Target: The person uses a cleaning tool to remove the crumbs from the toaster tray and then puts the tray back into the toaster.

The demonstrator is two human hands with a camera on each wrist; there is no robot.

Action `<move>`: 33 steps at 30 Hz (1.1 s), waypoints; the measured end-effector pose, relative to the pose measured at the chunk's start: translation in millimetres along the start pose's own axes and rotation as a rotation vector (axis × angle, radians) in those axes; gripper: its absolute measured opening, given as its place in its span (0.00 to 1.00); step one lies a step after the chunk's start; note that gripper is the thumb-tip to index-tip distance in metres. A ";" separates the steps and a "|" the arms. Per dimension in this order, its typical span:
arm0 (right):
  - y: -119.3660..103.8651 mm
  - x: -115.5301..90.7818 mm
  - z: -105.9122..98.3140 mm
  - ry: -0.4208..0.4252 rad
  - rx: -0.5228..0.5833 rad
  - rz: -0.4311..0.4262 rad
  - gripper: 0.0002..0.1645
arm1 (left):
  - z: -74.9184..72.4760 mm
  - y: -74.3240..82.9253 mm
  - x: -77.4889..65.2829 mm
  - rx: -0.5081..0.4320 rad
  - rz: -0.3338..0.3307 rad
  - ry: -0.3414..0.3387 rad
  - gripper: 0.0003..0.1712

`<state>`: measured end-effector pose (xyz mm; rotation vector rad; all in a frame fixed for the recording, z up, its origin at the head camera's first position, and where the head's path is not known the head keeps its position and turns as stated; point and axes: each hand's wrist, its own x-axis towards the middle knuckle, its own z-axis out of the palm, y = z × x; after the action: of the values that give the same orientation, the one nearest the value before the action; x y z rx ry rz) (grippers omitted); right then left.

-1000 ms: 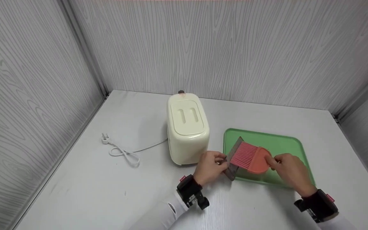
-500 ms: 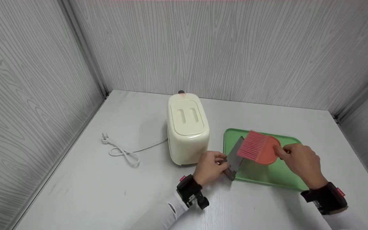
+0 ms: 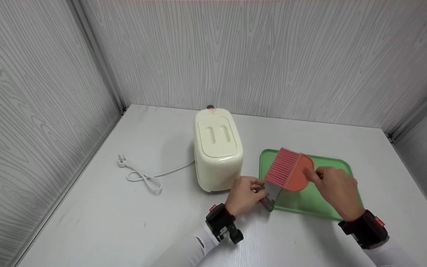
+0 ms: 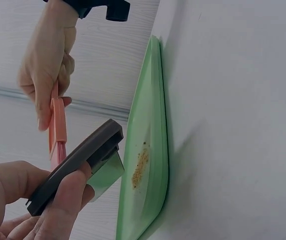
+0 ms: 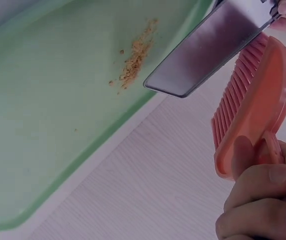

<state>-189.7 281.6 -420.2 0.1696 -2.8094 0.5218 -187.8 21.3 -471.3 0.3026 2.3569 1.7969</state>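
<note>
- My left hand (image 3: 244, 195) grasps a flat metal plate (image 3: 274, 190) by its dark end piece (image 4: 78, 167), thumb on one side and fingers on the other.
- The plate is held tilted above the left side of a green tray (image 3: 319, 200), near the cream toaster.
- My right hand (image 3: 335, 190) pinches the handle of an orange brush (image 3: 299, 174), its pink bristles (image 3: 282, 167) pointed toward the plate.
- From the head camera, I see the bristles overlap the plate's far part; whether they touch it, I cannot tell.
- A streak of tan crumbs (image 5: 135, 57) lies in the tray, just beyond the plate's free end in my right wrist view.
- The cream toaster (image 3: 219, 148) stands upright on the white tabletop (image 3: 106, 215), left of the tray, two slots marking its top.
- To the toaster's left, a white cord (image 3: 175, 170) runs to a loose knot and ends in a plug (image 3: 122, 161) lying on the tabletop.
- Grey wood-grain panels (image 3: 235, 55) rise behind the scene; black cameras (image 3: 219, 220) are strapped at both wrists, beside white sleeves (image 3: 187, 246).
</note>
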 end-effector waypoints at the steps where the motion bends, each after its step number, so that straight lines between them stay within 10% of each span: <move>1: 1.2 0.1 0.9 0.023 -0.011 -0.014 0.36 | 0.1 0.0 0.1 0.000 0.000 0.000 0.15; 7: 15.0 3.2 7.6 0.177 -0.094 -0.095 0.35 | -0.8 -0.5 -0.2 0.009 0.023 -0.009 0.15; 19: 44.9 13.7 9.3 0.208 -0.125 -0.028 0.35 | -0.4 -0.1 -0.2 0.019 0.039 -0.032 0.12; 33: 60.7 11.6 -22.2 -0.060 0.053 0.138 0.35 | -0.2 -0.7 1.0 -0.013 0.003 -0.016 0.13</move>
<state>-205.2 345.3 -417.3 0.0023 -2.8817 0.6320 -188.9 21.1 -472.0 0.3177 2.3340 1.8032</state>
